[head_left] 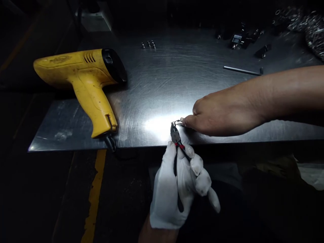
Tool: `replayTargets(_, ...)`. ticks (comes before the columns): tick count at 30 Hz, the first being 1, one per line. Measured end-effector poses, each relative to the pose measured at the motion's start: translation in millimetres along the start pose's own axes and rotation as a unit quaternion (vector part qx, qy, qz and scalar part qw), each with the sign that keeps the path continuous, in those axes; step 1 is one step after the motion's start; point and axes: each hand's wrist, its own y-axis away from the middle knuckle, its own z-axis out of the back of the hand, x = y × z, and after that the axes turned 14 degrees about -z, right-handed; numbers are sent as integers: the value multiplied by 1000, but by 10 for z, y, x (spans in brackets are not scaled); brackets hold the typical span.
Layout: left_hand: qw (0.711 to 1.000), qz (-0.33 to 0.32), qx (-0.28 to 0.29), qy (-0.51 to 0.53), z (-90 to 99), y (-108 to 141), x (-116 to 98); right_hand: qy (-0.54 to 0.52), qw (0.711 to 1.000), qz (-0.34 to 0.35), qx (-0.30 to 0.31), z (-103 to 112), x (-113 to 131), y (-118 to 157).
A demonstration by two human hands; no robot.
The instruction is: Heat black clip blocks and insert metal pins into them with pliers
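My left hand (172,189), in a white glove, is wrapped palm up around small pliers (175,134) with dark handles and red near the joint. A small shiny metal cylinder (173,124) sits at the jaws, above the table's front edge. Coming in from the right, my bare right hand (215,116) is closed just beside the jaws. From its fingertips a thin metal piece (178,121) points at the cylinder; the rest of that piece is hidden by the hand.
On the metal table (141,101) at left lies a yellow heat gun (86,77). Several small metal cylinders (149,44) stand behind it. A hex key (241,70) lies beyond my right forearm, dark metal parts (236,39) farther back, and bagged shiny parts (315,33) far right.
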Motion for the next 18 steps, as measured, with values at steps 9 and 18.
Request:
replayTargets(9, 1000, 15, 16, 18, 34, -14, -17, 6, 999, 29, -14, 2, -24, -29)
replayTargets(18, 1000, 9, -9, -11, 34, 1, -19, -46, 999, 7, 5, 15, -4, -35)
